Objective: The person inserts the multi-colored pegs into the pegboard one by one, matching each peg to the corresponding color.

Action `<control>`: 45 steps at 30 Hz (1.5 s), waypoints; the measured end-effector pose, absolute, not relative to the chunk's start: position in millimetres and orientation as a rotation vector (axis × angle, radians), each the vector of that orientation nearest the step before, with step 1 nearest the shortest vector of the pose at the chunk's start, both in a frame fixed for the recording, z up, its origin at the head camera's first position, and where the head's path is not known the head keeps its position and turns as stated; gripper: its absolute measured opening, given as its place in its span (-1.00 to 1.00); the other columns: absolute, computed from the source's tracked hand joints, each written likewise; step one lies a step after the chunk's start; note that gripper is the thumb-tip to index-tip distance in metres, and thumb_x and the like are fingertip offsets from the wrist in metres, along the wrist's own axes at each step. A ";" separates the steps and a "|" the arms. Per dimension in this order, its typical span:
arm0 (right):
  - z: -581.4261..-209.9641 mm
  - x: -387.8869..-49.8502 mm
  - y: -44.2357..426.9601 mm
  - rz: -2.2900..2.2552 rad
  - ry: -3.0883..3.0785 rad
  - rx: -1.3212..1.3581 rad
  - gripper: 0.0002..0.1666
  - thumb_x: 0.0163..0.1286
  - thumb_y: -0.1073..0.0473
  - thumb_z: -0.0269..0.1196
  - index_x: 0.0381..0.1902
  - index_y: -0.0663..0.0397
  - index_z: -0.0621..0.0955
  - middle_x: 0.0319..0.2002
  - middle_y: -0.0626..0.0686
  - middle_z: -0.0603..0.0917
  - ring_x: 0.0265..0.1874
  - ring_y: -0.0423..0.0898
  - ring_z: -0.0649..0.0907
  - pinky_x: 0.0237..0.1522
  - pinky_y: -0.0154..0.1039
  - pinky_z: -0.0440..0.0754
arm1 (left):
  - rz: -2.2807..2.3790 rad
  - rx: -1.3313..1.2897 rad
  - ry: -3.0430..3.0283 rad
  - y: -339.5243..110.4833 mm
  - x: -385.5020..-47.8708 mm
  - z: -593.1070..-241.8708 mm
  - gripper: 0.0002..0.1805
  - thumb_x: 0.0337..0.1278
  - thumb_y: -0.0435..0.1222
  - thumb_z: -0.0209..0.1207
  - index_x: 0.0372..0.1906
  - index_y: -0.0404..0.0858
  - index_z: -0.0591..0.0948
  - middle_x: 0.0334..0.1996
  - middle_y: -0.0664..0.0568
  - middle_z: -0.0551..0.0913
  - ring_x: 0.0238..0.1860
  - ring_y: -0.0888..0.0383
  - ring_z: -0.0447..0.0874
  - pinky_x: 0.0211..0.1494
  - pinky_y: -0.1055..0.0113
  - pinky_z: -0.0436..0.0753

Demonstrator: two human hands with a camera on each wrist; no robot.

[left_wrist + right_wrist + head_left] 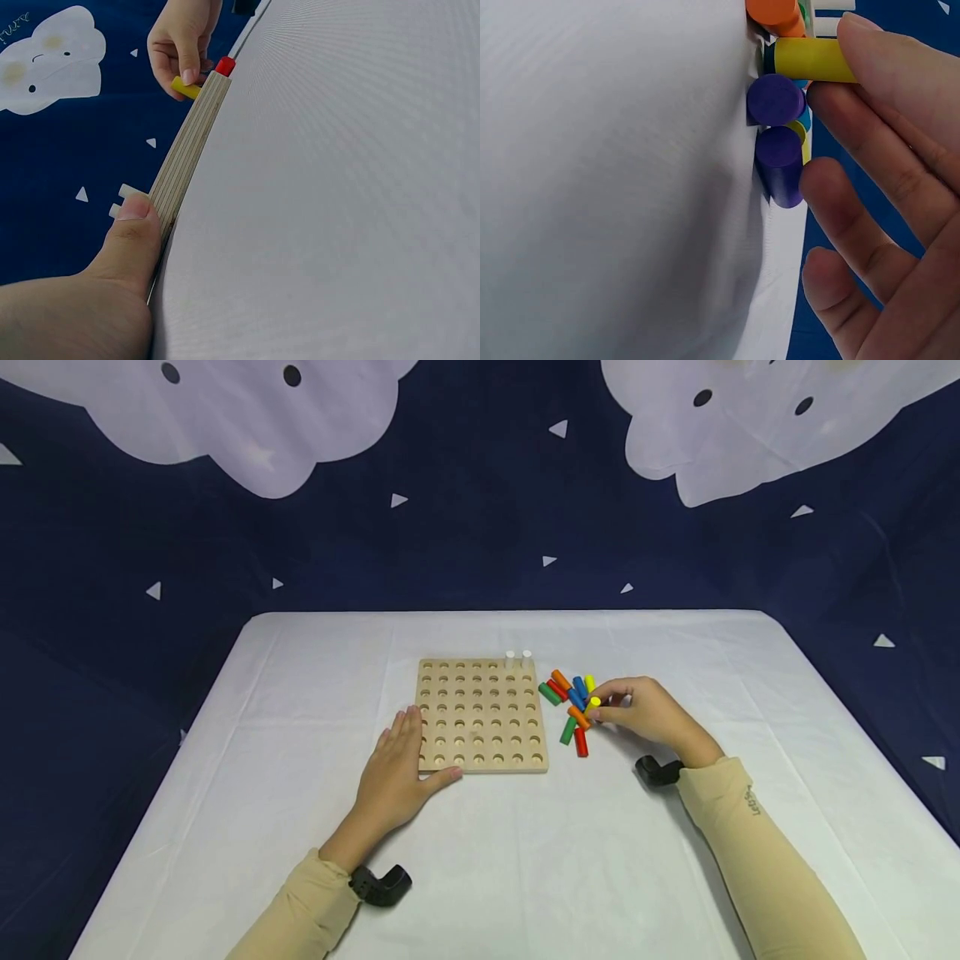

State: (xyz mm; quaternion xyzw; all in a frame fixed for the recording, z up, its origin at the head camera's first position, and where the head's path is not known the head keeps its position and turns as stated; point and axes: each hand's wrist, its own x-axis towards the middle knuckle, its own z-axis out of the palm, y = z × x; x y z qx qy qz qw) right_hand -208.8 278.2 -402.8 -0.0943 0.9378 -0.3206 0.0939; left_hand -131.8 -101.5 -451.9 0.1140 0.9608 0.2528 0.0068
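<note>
My left hand (397, 777) lies with straight fingers along the left edge of a wooden board (486, 727) with rows of holes, its thumb at the front edge. Two white pegs (527, 659) stand upright in the board's back row near the right corner. To the right of the board, my right hand (645, 710) pinches a yellow peg (814, 60) between thumb and index finger, over a loose pile of pegs. Two purple pegs (776, 100) sit beside those fingers in the right wrist view. The left wrist view shows my left thumb on the board's edge (191, 142).
Around the pinched peg lie red (581, 742), green (550, 694), orange (561, 680), blue and yellow pegs, several touching. A white cloth (262, 693) covers the table. Behind it hangs a dark blue backdrop with white clouds and triangles.
</note>
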 end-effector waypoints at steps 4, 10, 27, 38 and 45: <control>-400.4 -210.4 277.8 -0.942 2.802 -0.325 -0.72 0.25 -0.04 0.43 -0.12 -0.11 0.75 -0.28 -0.04 0.73 -0.26 -0.05 0.56 -0.34 -0.29 0.52 | 0.795 0.354 3.002 -102.2 -131.8 -452.2 0.27 0.10 0.40 0.10 0.58 -0.36 -0.17 0.60 -0.18 -0.15 0.63 -0.07 -0.22 0.65 -0.01 -0.13; -393.7 -213.5 274.8 -0.962 2.855 -0.362 -0.75 0.29 0.01 0.40 -0.10 -0.07 0.75 -0.23 -0.03 0.75 -0.23 -0.06 0.59 -0.31 -0.24 0.54 | 0.800 0.356 3.006 -102.9 -131.5 -452.3 0.27 0.11 0.39 0.10 0.58 -0.37 -0.17 0.60 -0.19 -0.14 0.62 -0.09 -0.21 0.65 -0.02 -0.12; -376.4 -239.1 252.5 -1.058 2.920 -0.326 -0.73 0.31 -0.03 0.39 -0.09 -0.10 0.74 -0.11 -0.02 0.75 -0.16 -0.04 0.58 -0.23 -0.18 0.53 | 0.805 0.349 3.007 -102.2 -130.8 -452.7 0.27 0.11 0.39 0.10 0.58 -0.37 -0.16 0.60 -0.19 -0.13 0.63 -0.06 -0.20 0.65 0.00 -0.11; -376.4 -252.1 225.8 -1.146 2.891 -0.381 -0.69 0.31 -0.05 0.38 -0.08 -0.05 0.73 -0.09 0.00 0.75 -0.17 -0.04 0.58 -0.23 -0.19 0.57 | 0.803 0.352 3.008 -101.2 -132.0 -452.1 0.27 0.11 0.40 0.09 0.58 -0.37 -0.15 0.60 -0.17 -0.13 0.63 -0.05 -0.21 0.65 0.01 -0.11; -381.8 -261.9 200.9 -1.201 2.849 -0.414 -0.73 0.30 0.00 0.40 -0.10 -0.05 0.74 -0.10 -0.01 0.76 -0.17 -0.04 0.61 -0.13 -0.15 0.59 | 0.801 0.349 3.010 -101.8 -132.0 -453.0 0.26 0.11 0.39 0.10 0.58 -0.37 -0.15 0.60 -0.17 -0.13 0.63 -0.05 -0.20 0.65 0.01 -0.10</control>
